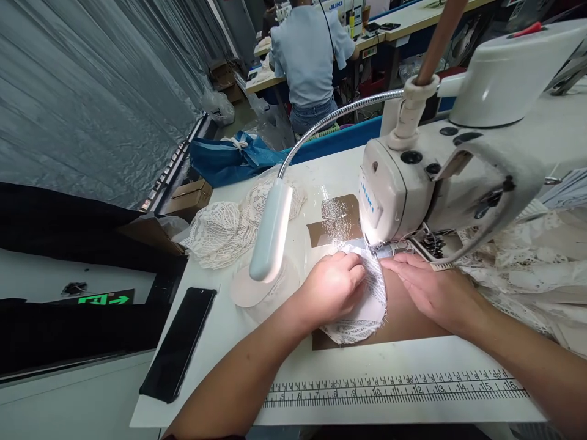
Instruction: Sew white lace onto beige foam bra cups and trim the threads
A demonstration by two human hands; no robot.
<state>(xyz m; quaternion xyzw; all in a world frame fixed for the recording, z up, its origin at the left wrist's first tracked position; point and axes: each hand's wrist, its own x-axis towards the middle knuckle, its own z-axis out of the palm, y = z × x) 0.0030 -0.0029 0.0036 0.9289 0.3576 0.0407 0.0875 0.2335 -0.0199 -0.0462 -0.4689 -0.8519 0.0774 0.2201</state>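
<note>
From the wearer's head, the one view faces forward and down over the desk (pixel 389 360) — near enough that the hands (pixel 335 286) sit large below centre — with a co-worker's back (pixel 302 67) farther off up top.

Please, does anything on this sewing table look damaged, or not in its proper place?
The white lace piece under the left hand looks a little frayed: loose threads stick out along its lower right edge. This may simply be a raw, unfinished edge.

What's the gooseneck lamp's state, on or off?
On: the strip along the lamp's right side glows white, and the left hand and lace piece nearby are brightly lit.
</note>
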